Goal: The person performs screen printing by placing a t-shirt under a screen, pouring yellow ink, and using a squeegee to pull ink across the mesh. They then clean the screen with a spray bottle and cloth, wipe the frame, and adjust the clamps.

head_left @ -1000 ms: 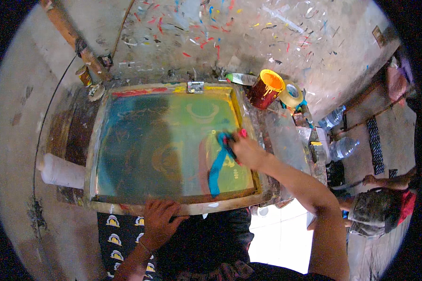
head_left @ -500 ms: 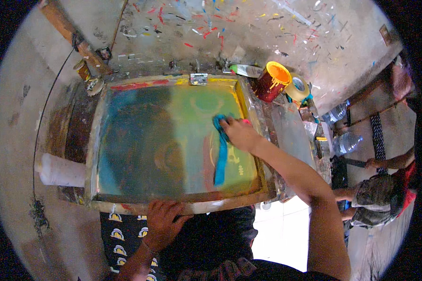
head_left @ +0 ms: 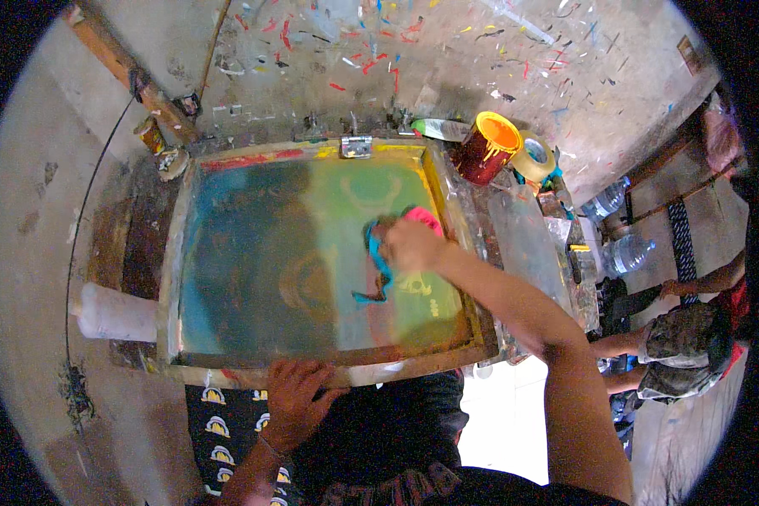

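In front of me lies a screen printing frame (head_left: 170, 278) with wooden sides and a mesh (head_left: 253, 270), teal and dark at left, greenish yellow at right. Faint ring-like shapes show in the mesh. My right hand (head_left: 415, 246), slightly blurred, is closed around a rag (head_left: 378, 257) on the right half of the mesh. Blue strips of the rag hang out on the left of the fist, and a pink part sticks out above it. My left hand (head_left: 298, 401) grips the near rail, fingers curled over it and thumb to the right.
A metal hinge (head_left: 356, 148) sits at the frame's far edge. Beyond the far right corner stand a paint can (head_left: 484, 160) with orange paint and a tape roll (head_left: 535, 157). A white plastic container (head_left: 116, 313) lies left. Another person (head_left: 683, 341) is at far right, near water bottles (head_left: 628, 253).
My right hand has moved slightly left and nearer to me across the mesh. The blue strip has bunched up, and more pink cloth shows. My left hand stays at the rail.
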`<state>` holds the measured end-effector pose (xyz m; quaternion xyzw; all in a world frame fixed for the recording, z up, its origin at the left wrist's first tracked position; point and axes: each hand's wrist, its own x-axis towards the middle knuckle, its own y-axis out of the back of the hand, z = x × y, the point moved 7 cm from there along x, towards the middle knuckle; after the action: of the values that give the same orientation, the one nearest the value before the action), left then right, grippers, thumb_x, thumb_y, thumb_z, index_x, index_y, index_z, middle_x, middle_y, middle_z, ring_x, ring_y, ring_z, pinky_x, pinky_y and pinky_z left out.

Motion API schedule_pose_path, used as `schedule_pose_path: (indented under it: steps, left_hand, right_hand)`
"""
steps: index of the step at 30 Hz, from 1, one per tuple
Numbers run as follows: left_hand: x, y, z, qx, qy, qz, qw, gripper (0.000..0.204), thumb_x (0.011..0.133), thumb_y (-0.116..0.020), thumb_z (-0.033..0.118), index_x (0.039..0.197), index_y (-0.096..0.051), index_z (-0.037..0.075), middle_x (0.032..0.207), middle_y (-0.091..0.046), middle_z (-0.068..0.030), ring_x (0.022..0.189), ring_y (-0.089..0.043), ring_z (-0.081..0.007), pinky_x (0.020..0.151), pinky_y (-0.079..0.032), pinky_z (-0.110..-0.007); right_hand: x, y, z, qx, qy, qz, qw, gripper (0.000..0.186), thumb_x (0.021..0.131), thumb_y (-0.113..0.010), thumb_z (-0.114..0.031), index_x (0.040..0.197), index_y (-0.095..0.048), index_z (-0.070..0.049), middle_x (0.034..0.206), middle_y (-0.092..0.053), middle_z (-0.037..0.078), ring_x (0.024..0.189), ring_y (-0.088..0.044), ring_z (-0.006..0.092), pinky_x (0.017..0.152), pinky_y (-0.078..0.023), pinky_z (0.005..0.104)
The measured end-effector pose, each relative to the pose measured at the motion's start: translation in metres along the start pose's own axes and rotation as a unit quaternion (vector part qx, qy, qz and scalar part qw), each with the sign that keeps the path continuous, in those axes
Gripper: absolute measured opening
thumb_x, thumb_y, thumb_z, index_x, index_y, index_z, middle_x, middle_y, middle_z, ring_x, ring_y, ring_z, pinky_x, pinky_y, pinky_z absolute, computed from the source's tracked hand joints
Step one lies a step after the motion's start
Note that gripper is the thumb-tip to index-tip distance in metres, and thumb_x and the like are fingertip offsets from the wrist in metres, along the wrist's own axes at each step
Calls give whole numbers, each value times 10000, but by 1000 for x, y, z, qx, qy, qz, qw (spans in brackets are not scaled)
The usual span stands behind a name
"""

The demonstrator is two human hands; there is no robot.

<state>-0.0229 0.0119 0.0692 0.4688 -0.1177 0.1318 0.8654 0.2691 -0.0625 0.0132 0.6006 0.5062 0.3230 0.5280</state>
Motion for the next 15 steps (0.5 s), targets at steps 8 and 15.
schedule_pose_path:
  steps: [8, 15]
  left_hand:
    - [-1, -2, 1, -26, 7, -2, 1000, 419, 684, -854, 264, 1016, -682, 75, 1016, -677, -94, 967, -614, -307, 913, -427, -498]
    - [0, 1, 1, -25, -2, 8, 1000, 396, 686, -851, 279, 980, -678, 78, 1009, -676, -95, 963, -614, -309, 919, -426, -498]
  right_hand:
    - [-66, 7, -52, 21, 73, -181, 981, 125, 727, -605, -131, 713, -641, -12, 764, -666, 222, 703, -667, 389, 690, -530, 532]
    - [-15, -16, 14, 26, 52, -65, 996, 259, 805, -584, -164, 1022, -626, -30, 819, -680, 215, 820, -689, 411, 726, -563, 535]
